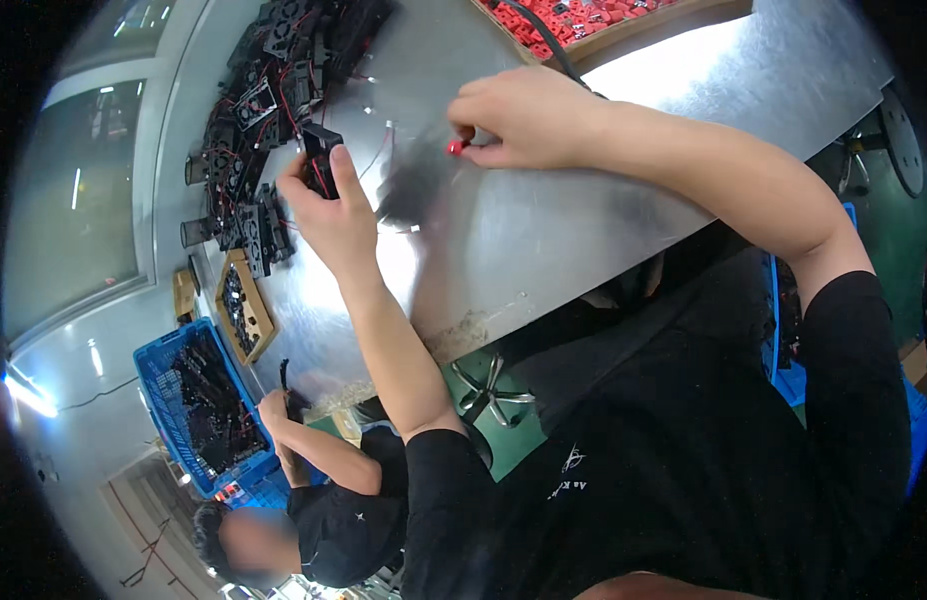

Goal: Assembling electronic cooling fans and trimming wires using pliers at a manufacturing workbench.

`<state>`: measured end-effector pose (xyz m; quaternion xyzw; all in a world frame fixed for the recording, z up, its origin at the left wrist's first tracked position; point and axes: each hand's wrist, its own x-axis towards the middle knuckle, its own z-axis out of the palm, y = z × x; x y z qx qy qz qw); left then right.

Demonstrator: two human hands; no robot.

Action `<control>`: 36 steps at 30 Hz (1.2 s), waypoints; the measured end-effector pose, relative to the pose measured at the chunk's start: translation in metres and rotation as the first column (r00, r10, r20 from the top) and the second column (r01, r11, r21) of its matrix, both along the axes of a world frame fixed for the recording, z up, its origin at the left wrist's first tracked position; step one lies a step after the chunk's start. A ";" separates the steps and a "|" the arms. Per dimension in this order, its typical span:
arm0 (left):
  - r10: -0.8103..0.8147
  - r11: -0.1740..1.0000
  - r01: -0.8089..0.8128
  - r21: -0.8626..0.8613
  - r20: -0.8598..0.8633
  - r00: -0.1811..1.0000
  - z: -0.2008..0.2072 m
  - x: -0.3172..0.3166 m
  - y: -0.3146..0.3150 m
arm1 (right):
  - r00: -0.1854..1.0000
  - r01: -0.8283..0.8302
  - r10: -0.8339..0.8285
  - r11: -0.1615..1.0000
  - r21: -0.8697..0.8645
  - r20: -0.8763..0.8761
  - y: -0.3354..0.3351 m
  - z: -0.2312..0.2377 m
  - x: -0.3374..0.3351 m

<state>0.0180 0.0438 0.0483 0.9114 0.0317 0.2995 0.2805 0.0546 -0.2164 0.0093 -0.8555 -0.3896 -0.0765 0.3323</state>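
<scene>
We list: left hand (337, 222), curled round black housing (321, 145), apparently for steadiness; right hand (531, 112), opposite, fingertips pinching small red part (454, 147).

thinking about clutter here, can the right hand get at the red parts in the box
Probably yes: the red parts lie mostly uncovered near the right hand, though a dark cable crosses one side and that hand pinches a small red piece.

Downward fisheye view from the head

Small white lettering (569, 490) and a white emblem (574, 458) on the wearer's black shirt (663, 450), only partly legible.
</scene>
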 end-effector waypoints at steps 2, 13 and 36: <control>0.008 0.998 -0.004 0.064 -0.067 0.998 -0.002 0.001 -0.001 | 0.998 -0.049 0.055 0.991 0.123 -0.039 -0.004 0.004 0.004; -0.557 0.731 0.534 -0.426 0.080 0.826 -0.001 -0.025 -0.033 | 0.476 0.072 0.709 0.558 0.827 -0.520 -0.008 0.019 -0.003; -0.645 0.521 0.588 -0.619 0.165 0.746 -0.017 -0.036 -0.061 | 0.671 -0.076 0.547 0.722 0.687 -0.501 0.001 0.010 -0.010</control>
